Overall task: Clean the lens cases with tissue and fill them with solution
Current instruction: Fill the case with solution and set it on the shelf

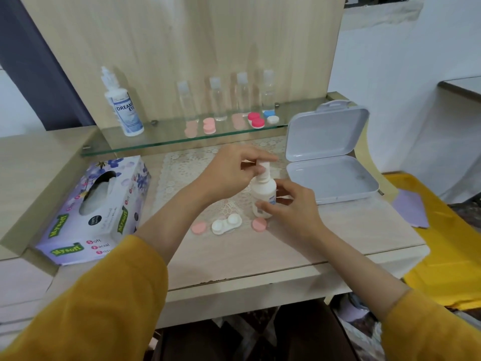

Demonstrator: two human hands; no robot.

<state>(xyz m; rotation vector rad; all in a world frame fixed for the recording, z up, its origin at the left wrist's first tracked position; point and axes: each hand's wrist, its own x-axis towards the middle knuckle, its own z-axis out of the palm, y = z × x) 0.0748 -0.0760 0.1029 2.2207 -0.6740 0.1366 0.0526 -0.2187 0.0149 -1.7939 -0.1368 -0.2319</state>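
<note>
A small white solution bottle stands upright on the lace mat. My right hand grips its body. My left hand pinches the cap at its top. In front of the bottle lies an open white lens case with two wells. One pink cap lies to its left and another pink cap to its right. A purple tissue box sits at the left.
A glass shelf behind carries a large solution bottle, several clear small bottles and more lens cases. An open grey plastic box stands at the right. Yellow cloth covers the far right.
</note>
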